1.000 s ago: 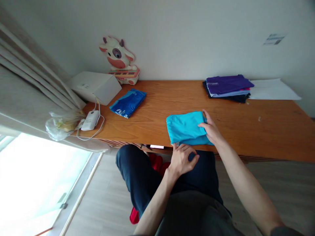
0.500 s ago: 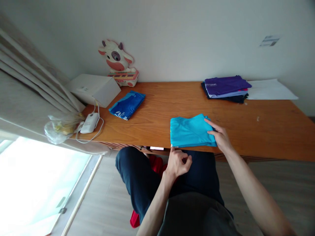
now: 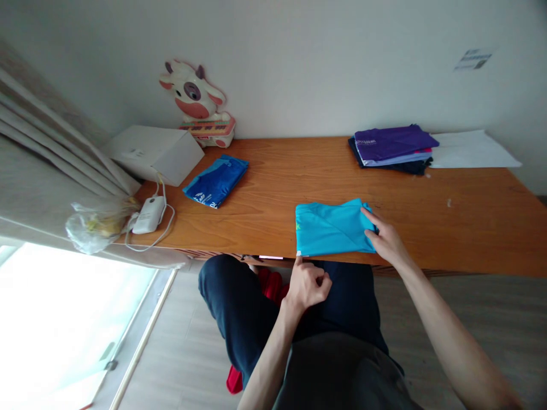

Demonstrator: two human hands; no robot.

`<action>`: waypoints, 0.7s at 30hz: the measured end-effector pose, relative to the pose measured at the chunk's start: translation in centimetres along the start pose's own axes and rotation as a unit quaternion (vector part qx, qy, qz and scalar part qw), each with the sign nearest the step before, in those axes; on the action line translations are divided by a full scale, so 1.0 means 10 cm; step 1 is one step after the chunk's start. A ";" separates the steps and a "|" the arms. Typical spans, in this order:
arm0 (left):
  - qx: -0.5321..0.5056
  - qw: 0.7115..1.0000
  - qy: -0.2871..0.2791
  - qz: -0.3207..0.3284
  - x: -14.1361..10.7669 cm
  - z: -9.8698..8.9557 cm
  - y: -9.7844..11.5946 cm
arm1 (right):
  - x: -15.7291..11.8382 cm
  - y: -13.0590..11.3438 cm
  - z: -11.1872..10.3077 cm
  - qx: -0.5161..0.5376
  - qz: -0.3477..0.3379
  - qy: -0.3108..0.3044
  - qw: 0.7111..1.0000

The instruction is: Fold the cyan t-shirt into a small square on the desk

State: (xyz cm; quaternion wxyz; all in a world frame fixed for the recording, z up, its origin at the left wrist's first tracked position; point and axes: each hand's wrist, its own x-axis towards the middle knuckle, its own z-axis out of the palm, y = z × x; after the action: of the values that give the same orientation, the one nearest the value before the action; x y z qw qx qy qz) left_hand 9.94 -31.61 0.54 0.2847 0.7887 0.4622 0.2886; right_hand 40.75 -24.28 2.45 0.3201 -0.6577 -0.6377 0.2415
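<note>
A folded bright blue garment point(image 3: 333, 228) lies flat at the table's front edge, with a small green mark on its left side and a white bit at its front left corner. My left hand point(image 3: 308, 283) is in front of that corner, one digit stretched up to touch it and the other fingers curled in. At the garment's right edge, my right hand point(image 3: 387, 239) rests with two digits stretched out and apart on the cloth. Its remaining fingers are partly hidden.
A darker blue folded piece with white print point(image 3: 217, 181) lies left on the wooden table point(image 3: 273, 188). Behind right are a folded stack topped with purple point(image 3: 393, 142) and white paper point(image 3: 470, 151). A white box point(image 3: 158, 154), cow toy keyboard point(image 3: 205, 122) and corded white device point(image 3: 149, 214) stand left.
My right hand has shifted slightly right along the garment's edge, and the garment's top folds look a little different. My left hand stays at the corner. The view has turned slightly.
</note>
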 end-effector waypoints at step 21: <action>0.058 0.994 0.094 0.027 0.85 -0.20 0.24 | 0.12 0.08 -0.03 -0.244 0.064 -0.041 0.967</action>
State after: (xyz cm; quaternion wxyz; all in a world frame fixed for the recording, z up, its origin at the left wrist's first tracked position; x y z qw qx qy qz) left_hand 13.31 -24.70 5.26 0.1857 0.7853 0.4819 0.3416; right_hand 41.55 -23.14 2.19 0.1076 -0.7450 -0.6462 0.1255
